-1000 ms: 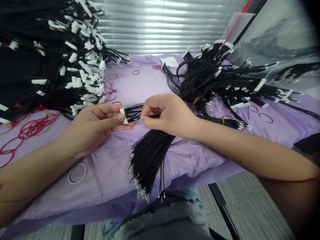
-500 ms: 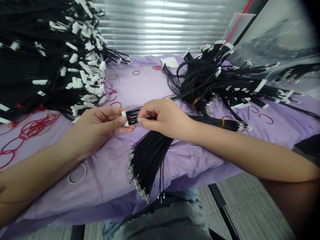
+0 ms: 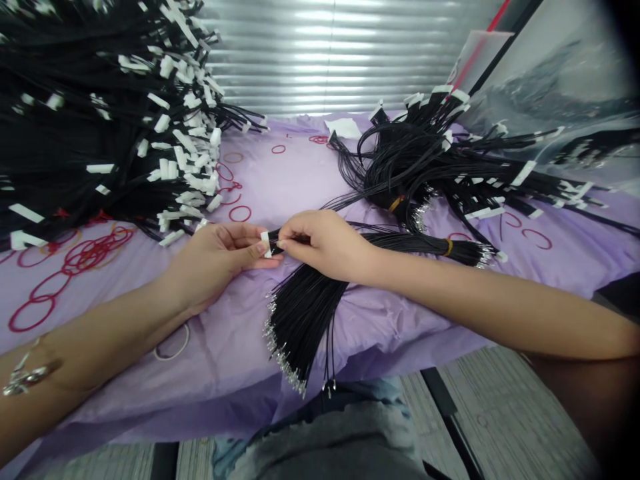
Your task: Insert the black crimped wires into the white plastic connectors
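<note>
Over the middle of the tabletop (image 3: 300, 190), under a lilac plastic sheet, the two hands are together, fingertips almost meeting. The left hand (image 3: 215, 261) pinches a small white connector (image 3: 266, 245) between thumb and fingers. The connector stands roughly upright in view, its long axis crosswise to a short tuft of black wires (image 3: 274, 237) leaving its right side. The right hand (image 3: 325, 245) clamps that tuft just beside the connector, so the left hand is on the connector and the right hand on the wires. A silver bracelet (image 3: 23, 377) circles the left wrist.

Below the right forearm, a long black bundle (image 3: 410, 245) runs rightward, tied with a yellow band (image 3: 448, 247), and ends in bare metal tips. A fan of black leads (image 3: 300, 327) spreads down toward the sheet's near edge, its crimped tips catching the light.

To the left, a heap of black leads with white connectors (image 3: 100, 120) rises high; a smaller tangle (image 3: 420, 160) sits at the right. Red rubber bands (image 3: 83, 257) lie scattered on the sheet, with a pale ring (image 3: 173, 343) under the left forearm's edge. A clear plastic bag (image 3: 545, 73) stands at the upper right, its contents hard to make out, and a metal blind (image 3: 340, 60) closes off the back.
</note>
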`<state>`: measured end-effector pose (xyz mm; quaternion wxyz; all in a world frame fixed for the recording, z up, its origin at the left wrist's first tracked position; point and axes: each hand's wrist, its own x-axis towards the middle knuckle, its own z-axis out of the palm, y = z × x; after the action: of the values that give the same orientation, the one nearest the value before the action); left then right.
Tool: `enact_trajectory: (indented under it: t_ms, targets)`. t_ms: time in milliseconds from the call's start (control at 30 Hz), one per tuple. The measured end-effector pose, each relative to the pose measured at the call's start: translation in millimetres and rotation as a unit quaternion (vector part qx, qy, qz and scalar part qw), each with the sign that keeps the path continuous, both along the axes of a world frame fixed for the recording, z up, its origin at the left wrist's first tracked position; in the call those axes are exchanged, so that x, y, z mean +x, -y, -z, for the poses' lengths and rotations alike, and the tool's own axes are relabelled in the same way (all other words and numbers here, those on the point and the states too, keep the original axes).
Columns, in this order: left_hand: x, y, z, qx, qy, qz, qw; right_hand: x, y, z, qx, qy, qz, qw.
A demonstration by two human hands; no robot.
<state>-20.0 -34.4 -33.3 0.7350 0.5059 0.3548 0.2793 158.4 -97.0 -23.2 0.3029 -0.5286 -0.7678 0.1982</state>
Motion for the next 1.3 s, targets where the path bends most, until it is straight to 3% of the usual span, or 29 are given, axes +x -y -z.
enact_trajectory:
  t_ms: [367, 567, 700, 800, 900, 1033, 1167, 1300]
  targets:
    - [0, -1, -5.5, -0.026, 0.029, -0.001, 0.999, 8, 1, -5.4, 0.019, 0.036, -0.036, 0.999]
    - [-4, -7, -14.5, 0.020, 0.072, -0.017, 0.997, 21, -1, -3.1, 0.198, 0.091, -0.033, 0.975]
    - [-4, -7, -15.8, 0.058, 0.102, -0.008, 0.993, 23, 1, -11.5, 0.253, 0.151, -0.009, 0.956]
    - [-4, -9, -14.1, 0.074, 0.119, -0.001, 0.990, 22, 3, -16.2, 0.244, 0.168, -0.010, 0.955]
    - [-5, -11, -12.6, 0.088, 0.120, 0.007, 0.989, 24, 3, -16.7, 0.180, 0.153, -0.011, 0.972]
    - [-5, -14, -11.7, 0.108, 0.103, 0.017, 0.989, 25, 3, -15.6, 0.144, 0.127, 0.007, 0.981]
    - [-7, -14, -10.5, 0.182, 0.039, -0.004, 0.983, 24, 5, -14.8, 0.211, 0.149, 0.033, 0.966]
    - [-8, -12, -10.2, 0.273, -0.057, -0.041, 0.959, 25, 4, -10.5, 0.254, 0.192, 0.008, 0.948]
